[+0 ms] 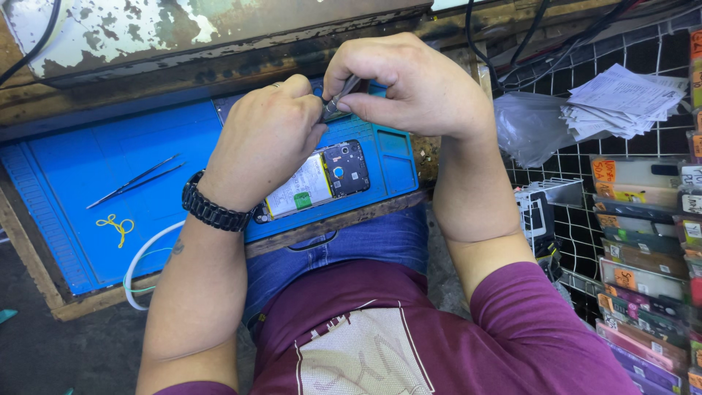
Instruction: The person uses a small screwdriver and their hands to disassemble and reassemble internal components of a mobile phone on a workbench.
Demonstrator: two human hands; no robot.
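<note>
The opened phone lies on the blue mat, long axis slanting from lower left to upper right. Both hands hover just above its upper end: the left hand is fisted, the right hand pinches a slim metal tool. Tweezers lie well left of the phone; the table edge runs just below it.

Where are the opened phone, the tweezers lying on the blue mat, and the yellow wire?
opened phone [318, 183], head view, on its exposed battery.
tweezers [135, 181], head view, midway along the thin arms.
yellow wire [117, 227], head view, on its looped middle.
</note>
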